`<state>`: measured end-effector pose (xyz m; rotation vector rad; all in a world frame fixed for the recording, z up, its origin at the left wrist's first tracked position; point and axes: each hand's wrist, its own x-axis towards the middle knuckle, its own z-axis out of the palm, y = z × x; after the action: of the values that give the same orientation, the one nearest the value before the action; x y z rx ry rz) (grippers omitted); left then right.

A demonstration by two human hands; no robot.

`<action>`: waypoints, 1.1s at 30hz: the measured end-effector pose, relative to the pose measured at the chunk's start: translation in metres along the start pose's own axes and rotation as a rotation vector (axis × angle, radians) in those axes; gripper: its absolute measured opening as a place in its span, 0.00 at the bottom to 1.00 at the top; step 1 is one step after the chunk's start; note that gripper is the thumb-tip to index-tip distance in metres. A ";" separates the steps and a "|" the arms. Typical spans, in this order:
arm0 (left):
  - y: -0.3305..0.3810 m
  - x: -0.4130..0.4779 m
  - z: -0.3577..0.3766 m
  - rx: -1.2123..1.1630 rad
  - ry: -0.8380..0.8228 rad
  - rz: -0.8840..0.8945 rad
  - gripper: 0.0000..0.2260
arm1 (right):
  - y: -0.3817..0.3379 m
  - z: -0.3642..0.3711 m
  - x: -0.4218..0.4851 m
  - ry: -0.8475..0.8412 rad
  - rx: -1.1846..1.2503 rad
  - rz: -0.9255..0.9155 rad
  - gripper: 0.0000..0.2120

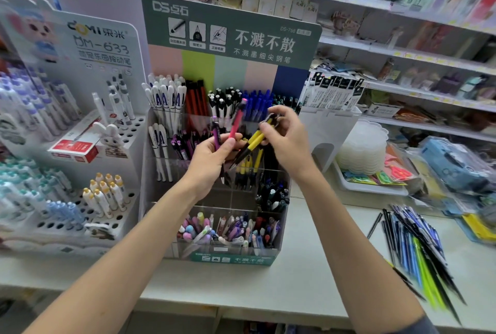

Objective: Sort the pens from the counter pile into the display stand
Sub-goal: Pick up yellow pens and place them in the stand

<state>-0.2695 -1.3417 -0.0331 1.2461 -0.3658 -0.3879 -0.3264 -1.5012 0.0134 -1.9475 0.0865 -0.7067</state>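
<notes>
A tiered clear display stand [150, 162] with a green header card stands on the counter, its compartments full of pens sorted by colour. My left hand [212, 156] grips a pink pen [237, 121] and a purple pen [216, 133] upright in front of the stand's middle rows. My right hand [287, 135] pinches the top end of a yellow-and-black pen [253, 143] that slants down to the left, close to my left hand's fingers. A loose pile of pens [418, 242], blue, black and green, lies on the counter at the right.
A white stand [107, 199] with hole rows and capped pens sits left of the display stand. A white tray [373, 186] with plastic lids and coloured packets sits right of it. Shelves of stationery fill the background. The pale counter [308, 266] spans the front.
</notes>
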 end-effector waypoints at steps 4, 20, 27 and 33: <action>0.002 -0.002 -0.018 -0.140 0.044 -0.050 0.10 | 0.010 -0.029 0.011 0.077 -0.142 -0.019 0.13; 0.006 -0.011 -0.037 -0.160 -0.003 -0.092 0.11 | 0.063 0.041 -0.022 -0.142 -0.785 -0.356 0.20; 0.012 -0.016 -0.040 -0.053 -0.038 -0.116 0.10 | 0.009 0.037 -0.003 -0.094 -0.378 -0.235 0.26; 0.018 -0.020 -0.045 0.013 -0.109 -0.126 0.12 | -0.018 0.050 0.005 0.033 -0.088 -0.178 0.19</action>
<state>-0.2641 -1.2892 -0.0294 1.2669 -0.3844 -0.5639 -0.3012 -1.4542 0.0157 -2.0452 -0.0366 -0.8652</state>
